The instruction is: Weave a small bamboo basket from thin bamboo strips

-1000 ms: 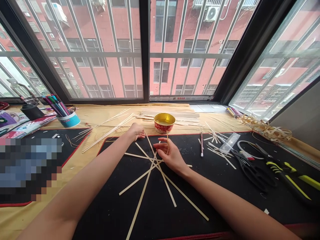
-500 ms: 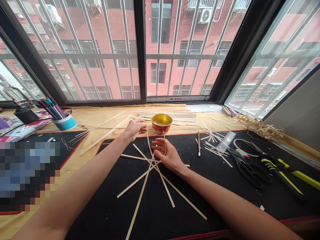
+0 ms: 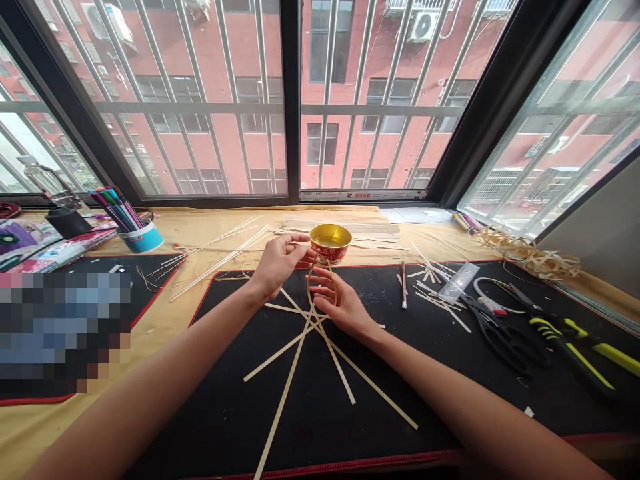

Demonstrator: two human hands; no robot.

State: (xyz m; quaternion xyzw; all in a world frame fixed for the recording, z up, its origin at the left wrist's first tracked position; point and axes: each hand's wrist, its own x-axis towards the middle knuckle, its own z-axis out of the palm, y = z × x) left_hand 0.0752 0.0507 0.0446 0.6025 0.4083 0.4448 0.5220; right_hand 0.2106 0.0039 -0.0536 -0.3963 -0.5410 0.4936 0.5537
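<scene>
Flat pale bamboo strips (image 3: 290, 373) cross at a star-shaped centre on the black mat, their free ends spreading out. Two of them bend upward between my hands into a narrow loop. My left hand (image 3: 283, 263) pinches the upper end of the left bent strip, close to the front of a red bowl. Curled around the right bent strip is my right hand (image 3: 347, 307), its fingers just above the crossing and inside the loop. The red bowl (image 3: 330, 252), gold inside and holding liquid, stands right behind the fingertips.
On the right lie pliers (image 3: 565, 347), black scissors (image 3: 500, 333), a pencil (image 3: 404, 287) and cut strip scraps (image 3: 440, 297). A pen cup (image 3: 141, 238) stands left, with loose strips (image 3: 220, 263) beside it. Coiled shavings (image 3: 535, 252) lie below the barred window.
My left hand has moved right with its strip, bending it toward the right strip and bringing both hands closer together. The view has shifted slightly left.
</scene>
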